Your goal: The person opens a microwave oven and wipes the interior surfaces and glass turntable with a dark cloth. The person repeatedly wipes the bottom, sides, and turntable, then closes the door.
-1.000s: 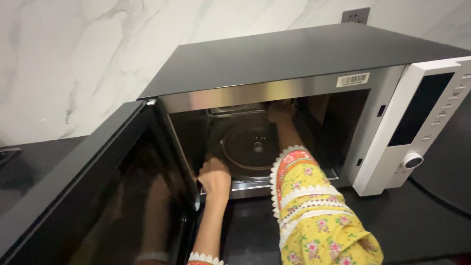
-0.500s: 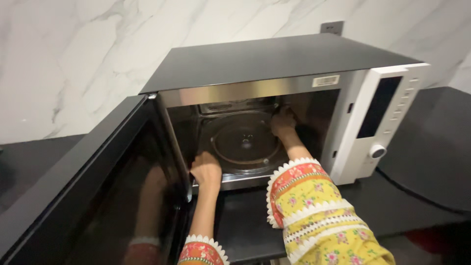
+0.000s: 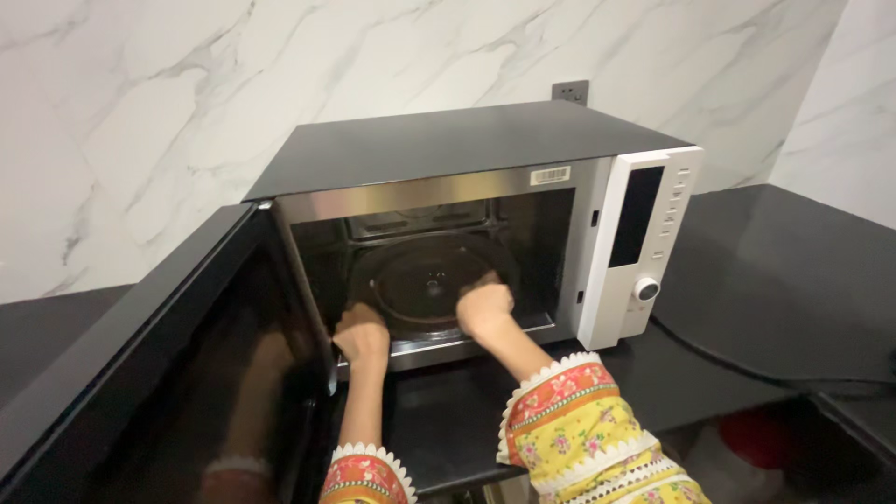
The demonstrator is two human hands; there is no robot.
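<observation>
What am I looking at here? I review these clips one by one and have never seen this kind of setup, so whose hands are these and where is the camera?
There is no robot here. A person wears a camera on the head, so the single view looks down along that person's own arms, which have yellow flowered sleeves.

In front stands a microwave oven, black on top with a white control panel and a round knob on the right. It sits on a dark countertop before a white marble wall. Its door is swung open to the left, and its glass mirrors one arm.

Both hands reach into the oven. The left hand rests at the front left edge of the round glass turntable; the right hand grips the plate's front right edge. Whether the plate is lifted I cannot tell. A black cable runs across the counter on the right.
</observation>
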